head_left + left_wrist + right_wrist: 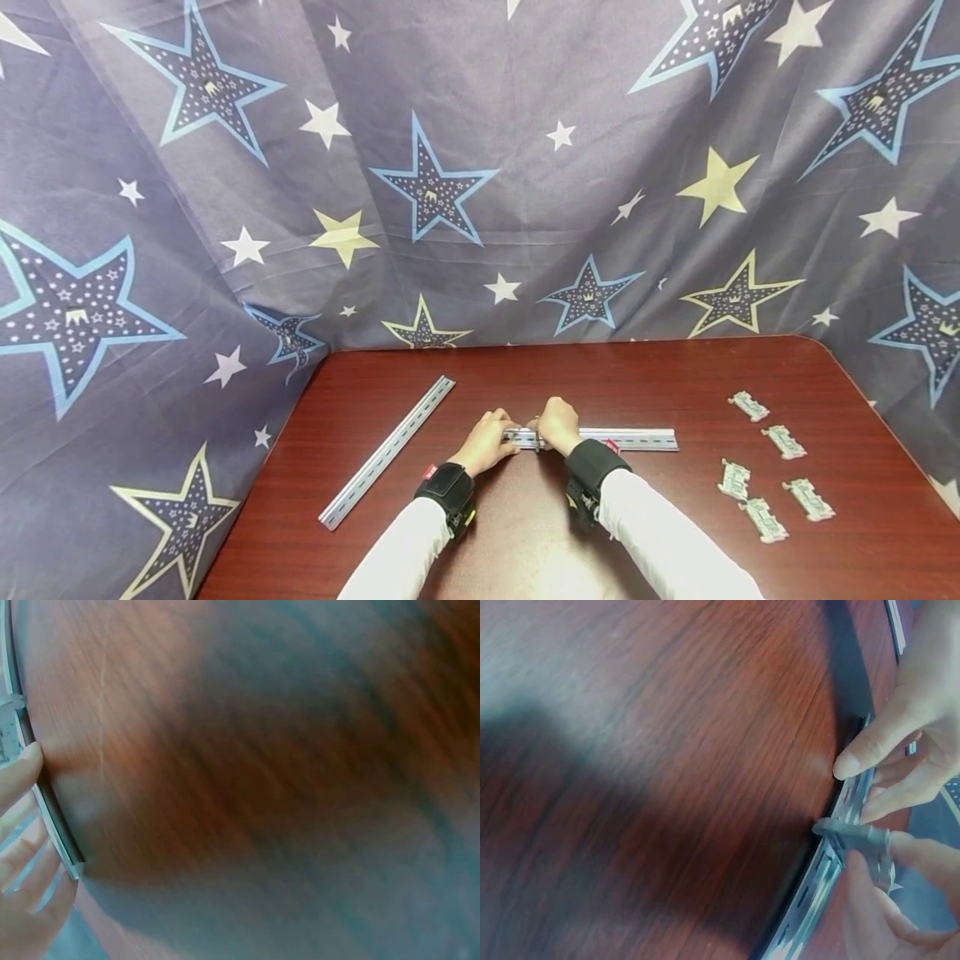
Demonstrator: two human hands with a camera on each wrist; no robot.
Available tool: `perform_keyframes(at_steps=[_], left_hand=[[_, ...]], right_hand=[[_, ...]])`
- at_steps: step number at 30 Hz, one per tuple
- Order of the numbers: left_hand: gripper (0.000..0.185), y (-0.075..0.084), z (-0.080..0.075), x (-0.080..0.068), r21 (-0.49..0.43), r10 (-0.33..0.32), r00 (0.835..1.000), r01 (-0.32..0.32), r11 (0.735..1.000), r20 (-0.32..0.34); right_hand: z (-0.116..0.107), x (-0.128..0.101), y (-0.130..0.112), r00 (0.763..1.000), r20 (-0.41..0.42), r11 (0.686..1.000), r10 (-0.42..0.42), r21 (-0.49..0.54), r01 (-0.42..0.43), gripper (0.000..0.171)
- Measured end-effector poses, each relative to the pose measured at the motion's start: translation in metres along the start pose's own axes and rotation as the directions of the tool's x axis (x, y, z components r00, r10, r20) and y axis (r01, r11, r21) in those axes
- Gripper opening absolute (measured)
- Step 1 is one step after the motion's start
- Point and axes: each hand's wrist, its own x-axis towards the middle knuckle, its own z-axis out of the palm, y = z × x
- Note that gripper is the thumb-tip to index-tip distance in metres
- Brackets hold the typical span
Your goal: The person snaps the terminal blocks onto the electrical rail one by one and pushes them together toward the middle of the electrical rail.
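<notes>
A short metal rail (630,439) lies crosswise on the dark red table (675,375). My left hand (504,440) pinches the rail's left end, thumb on its near edge, fingers over the top. My right hand (542,429) pinches a small grey clip-on block (859,835) that sits across the rail (826,879) just beside the left hand (889,761). In the left wrist view only my left hand's fingertips (26,769) show against the rail's end (56,825).
A longer metal rail (386,451) lies diagonally on the left of the table. Several more small grey blocks (783,442) are scattered at the right. A star-patterned cloth (450,183) hangs behind and around the table.
</notes>
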Motion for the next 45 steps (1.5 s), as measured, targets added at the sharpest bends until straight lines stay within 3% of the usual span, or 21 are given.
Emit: perform_keyframes(at_steps=[4, 8, 17, 40, 45], left_hand=[[0.031, 0.000, 0.000, 0.000, 0.000, -0.003, 1.000, 0.003, 1.000, 0.012], [0.032, 0.000, 0.000, 0.001, -0.003, -0.009, 1.000, 0.009, 1.000, 0.016], [0.033, -0.001, -0.001, 0.000, -0.002, -0.011, 1.000, 0.011, 1.000, 0.012], [0.034, -0.001, 0.000, 0.000, 0.004, -0.004, 1.000, 0.004, 1.000, 0.004], [0.034, -0.001, 0.001, 0.000, 0.005, 0.000, 1.000, 0.000, 1.000, 0.005]], right_hand=[[-0.066, -0.046, -0.033, 0.997, 0.072, 0.999, 0.007, 0.044, -0.010, 0.032], [-0.100, -0.065, -0.035, 0.997, 0.056, 0.998, -0.055, 0.031, 0.053, 0.031], [-0.135, -0.062, -0.010, 0.998, 0.058, 0.996, -0.023, 0.082, 0.018, 0.015], [-0.196, -0.071, 0.042, 0.997, 0.050, 0.994, -0.060, 0.093, 0.055, 0.018], [-0.207, -0.076, 0.057, 0.997, 0.070, 0.992, -0.036, 0.121, 0.028, 0.018]])
